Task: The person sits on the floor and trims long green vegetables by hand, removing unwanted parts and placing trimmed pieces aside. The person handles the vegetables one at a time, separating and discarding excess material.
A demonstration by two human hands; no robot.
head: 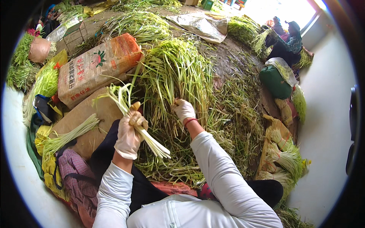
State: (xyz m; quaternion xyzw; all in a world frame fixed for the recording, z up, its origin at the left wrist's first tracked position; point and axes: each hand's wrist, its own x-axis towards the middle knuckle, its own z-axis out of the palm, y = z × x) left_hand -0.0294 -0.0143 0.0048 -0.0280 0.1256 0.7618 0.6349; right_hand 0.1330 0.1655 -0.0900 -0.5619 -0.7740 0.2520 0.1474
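Observation:
My left hand (132, 128), in a thin pale glove with soiled fingertips, grips a small bunch of white-stemmed green stalks (154, 144), possibly garlic chives. Their trimmed white ends point down to the right, while the leaves fan out above my thumb. At the near side of a large heap of uncleaned stalks (178, 68), my right hand (184, 109) has its fingers curled in, also gloved. Whether it pinches any stalks is hidden. A loose bunch of cleaned stalks (75, 132) lies on a brown board or flattened sack (109, 101) to my left.
A printed, packed sack (98, 68) borders the heap on the left. Stripped leaf waste (236, 114) covers the floor to the right. Tied bundles (281, 155) lie by the right wall. Another person (288, 42) sits farther off, holding stalks. A checked cloth (75, 171) is beside my left leg.

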